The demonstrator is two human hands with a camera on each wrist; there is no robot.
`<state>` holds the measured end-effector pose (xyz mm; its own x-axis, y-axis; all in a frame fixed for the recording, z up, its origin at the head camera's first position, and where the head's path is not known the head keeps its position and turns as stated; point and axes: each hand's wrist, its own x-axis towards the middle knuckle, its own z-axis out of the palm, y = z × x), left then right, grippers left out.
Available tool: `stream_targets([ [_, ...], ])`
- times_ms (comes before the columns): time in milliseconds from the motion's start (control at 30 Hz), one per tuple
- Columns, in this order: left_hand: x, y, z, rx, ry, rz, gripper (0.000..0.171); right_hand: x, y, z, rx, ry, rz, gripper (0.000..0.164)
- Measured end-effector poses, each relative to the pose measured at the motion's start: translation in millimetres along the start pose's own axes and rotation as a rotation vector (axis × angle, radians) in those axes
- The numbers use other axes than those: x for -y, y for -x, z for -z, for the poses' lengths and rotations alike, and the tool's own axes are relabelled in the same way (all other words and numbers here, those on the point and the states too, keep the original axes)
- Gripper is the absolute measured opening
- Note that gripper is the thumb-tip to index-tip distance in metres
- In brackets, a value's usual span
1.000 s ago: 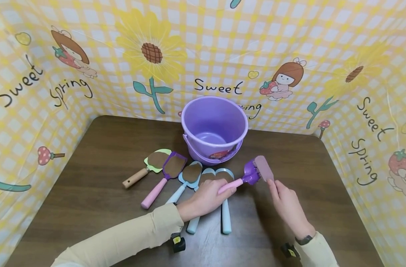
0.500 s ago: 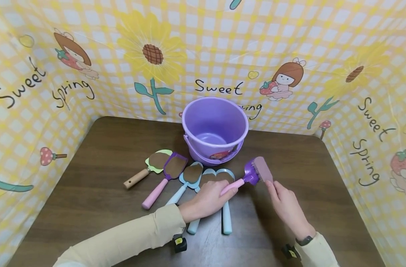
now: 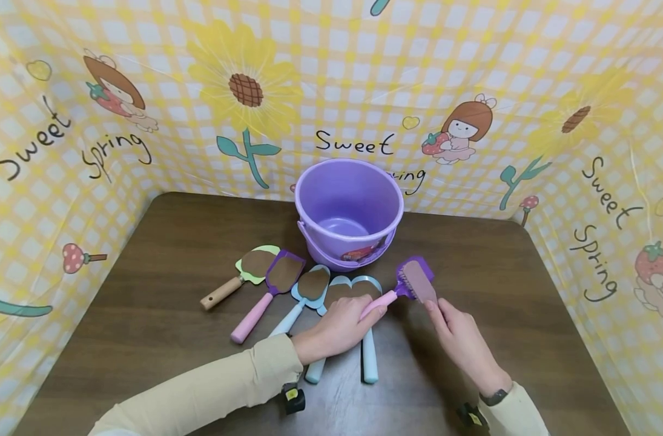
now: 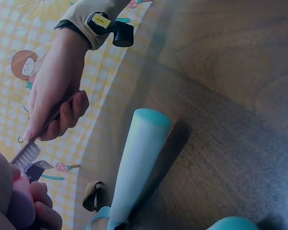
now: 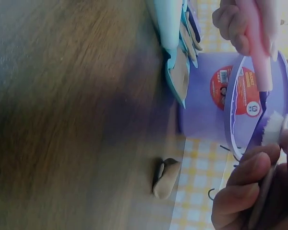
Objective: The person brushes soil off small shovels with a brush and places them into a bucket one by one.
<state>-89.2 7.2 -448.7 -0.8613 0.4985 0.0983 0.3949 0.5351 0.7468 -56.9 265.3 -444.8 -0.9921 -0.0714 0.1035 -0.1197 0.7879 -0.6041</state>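
In the head view my left hand grips the pink handle of a toy shovel with a purple blade. Pinched by its handle in my right hand is a pinkish brush, lying over the blade. White bristles are against or very near the blade in the right wrist view. Beneath and beside my left hand lie light-blue-handled shovels, partly hidden by it. The right wrist view also shows my left hand round the pink handle.
A purple bucket stands at the back of the brown table. Left of it lie a green wooden-handled shovel and a purple pink-handled one. A small brown lump sits near the bucket. Patterned cloth surrounds the table.
The brush in my right hand has moved left and slightly down across the purple blade. My left hand keeps its hold on the shovel, nearly still.
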Motion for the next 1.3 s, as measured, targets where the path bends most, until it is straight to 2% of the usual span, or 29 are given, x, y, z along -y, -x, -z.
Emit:
stream_targets([
  [233, 0.2, 0.4, 1.9, 0.002, 0.006, 0.005, 0.032, -7.0, -3.6, 1.9, -0.058, 0.083, -0.062, 0.038],
  [367, 2.2, 1.8, 0.7, 0.002, 0.008, -0.005, 0.033, -6.1, -3.6, 2.6, -0.059, 0.094, -0.081, 0.039],
  [400, 13.0, 0.0, -7.1, -0.018, -0.004, -0.034, 0.035, -4.9, -3.0, 2.2, -0.055, 0.084, -0.073, 0.038],
  [467, 15.6, -0.3, -9.1, -0.032, 0.006, -0.049, 0.039, -1.2, -1.3, 0.7, -0.042, 0.048, -0.042, 0.036],
  [533, 22.9, -2.2, -13.9, -0.044, 0.020, -0.071, 0.043, 1.3, 0.4, -1.6, -0.034, 0.033, 0.027, 0.033],
  [600, 40.3, -7.5, -27.7, -0.073, 0.003, -0.097, 0.045, 2.6, 1.3, -3.7, -0.028, 0.034, 0.096, 0.031],
  [633, 39.2, -8.5, -27.9, -0.073, 0.005, -0.085, 0.043, 2.8, 1.3, -4.4, -0.029, 0.039, 0.121, 0.031],
  [700, 50.8, -12.4, -36.6, -0.083, -0.011, -0.092, 0.043, 2.1, 0.9, -5.0, -0.035, 0.051, 0.135, 0.031],
  [767, 54.5, -13.6, -40.3, -0.093, -0.035, -0.090, 0.041, 0.7, 0.1, -4.1, -0.042, 0.051, 0.101, 0.031],
  [900, 24.6, -4.2, -16.7, -0.043, 0.048, -0.054, 0.040, -4.2, -1.6, 0.7, -0.066, 0.073, 0.010, 0.034],
  [1033, -1.5, 1.8, 1.4, 0.008, 0.078, -0.014, 0.036, -8.7, -3.1, 6.6, -0.131, 0.155, 0.004, 0.035],
  [1133, -6.8, 2.1, 4.8, 0.022, 0.024, 0.003, 0.032, -7.6, -4.3, 8.9, -0.147, 0.155, 0.020, 0.034],
  [1300, -5.4, 1.3, 5.8, 0.022, -0.027, -0.010, 0.028, 1.3, -5.9, 8.3, -0.020, 0.042, 0.045, 0.031],
])
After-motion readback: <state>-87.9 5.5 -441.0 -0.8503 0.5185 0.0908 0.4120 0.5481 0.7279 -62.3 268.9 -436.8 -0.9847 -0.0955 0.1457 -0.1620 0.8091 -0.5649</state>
